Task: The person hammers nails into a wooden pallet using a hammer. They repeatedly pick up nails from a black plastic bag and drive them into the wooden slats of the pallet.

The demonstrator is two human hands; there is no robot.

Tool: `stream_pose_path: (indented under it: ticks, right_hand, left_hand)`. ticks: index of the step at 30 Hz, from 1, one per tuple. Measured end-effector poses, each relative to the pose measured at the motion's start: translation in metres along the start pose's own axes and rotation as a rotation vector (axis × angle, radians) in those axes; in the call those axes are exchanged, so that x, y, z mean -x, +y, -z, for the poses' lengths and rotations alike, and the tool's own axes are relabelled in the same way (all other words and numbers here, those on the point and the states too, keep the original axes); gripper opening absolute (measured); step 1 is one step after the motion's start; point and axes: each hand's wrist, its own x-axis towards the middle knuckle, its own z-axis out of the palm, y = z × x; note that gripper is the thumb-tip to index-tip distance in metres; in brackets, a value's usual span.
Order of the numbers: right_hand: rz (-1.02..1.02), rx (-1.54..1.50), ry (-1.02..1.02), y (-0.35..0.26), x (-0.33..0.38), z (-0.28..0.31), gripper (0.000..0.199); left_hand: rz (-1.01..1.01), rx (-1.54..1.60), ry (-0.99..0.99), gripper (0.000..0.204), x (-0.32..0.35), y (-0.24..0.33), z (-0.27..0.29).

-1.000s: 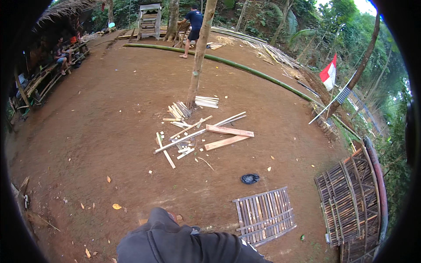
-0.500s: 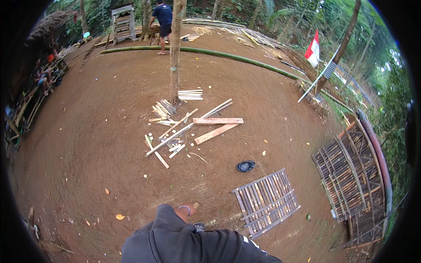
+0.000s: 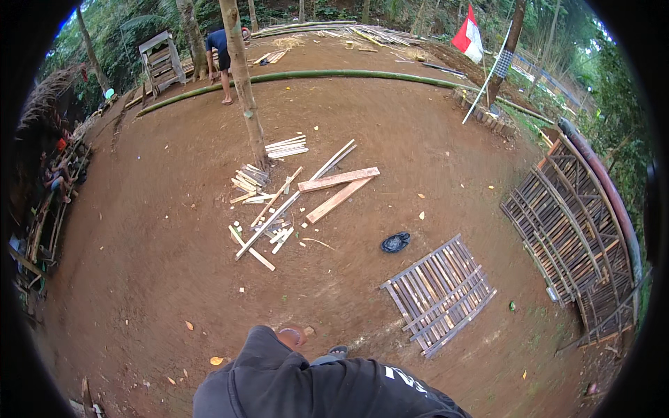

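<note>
Head view shows very little of my hands: only a small patch of skin [image 3: 289, 338] at the end of my dark sleeve [image 3: 279, 380]. I cannot tell which hand it is, or even whether it is a hand. So I cannot say if the hands are open or closed, and I see nothing held in them.

The nearest thing is the bamboo slat panel [image 3: 439, 292], which lies flat on the red earth [image 3: 139, 230], ahead of the hands and to the right, not touching them. Just beyond it lies a small dark object [image 3: 395, 242]; what it is I cannot make out. Further ahead and a bit to the left is the pile of wood offcuts [image 3: 279, 205] with two longer planks [image 3: 339, 179], at the foot of a thin tree trunk [image 3: 244, 83].

Compared with one second ago, everything has moved in the picture: the pile and the trunk went to the left, and the slat panel now sits higher and further from my sleeve. The red and white flag [image 3: 470, 31] is more in view. I judge that my head has turned, not the things.

Far ahead, another person [image 3: 221, 56] bends over near a wooden frame [image 3: 162, 59]. On the right, a big bamboo lattice [image 3: 571, 230] is cut by the dark rim.
</note>
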Motion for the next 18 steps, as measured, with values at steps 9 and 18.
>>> stream_pose_path:
  ticks: [9,18]
  right_hand:
    - [-0.018,-0.030,0.002,0.005,0.003,-0.005,0.062]
    - [0.006,-0.028,-0.013,0.004,0.001,-0.007,0.063]
  left_hand:
    - [-0.080,-0.023,-0.020,0.038,0.070,0.064,0.083]
    - [-0.061,0.046,0.006,0.043,0.072,0.036,0.048]
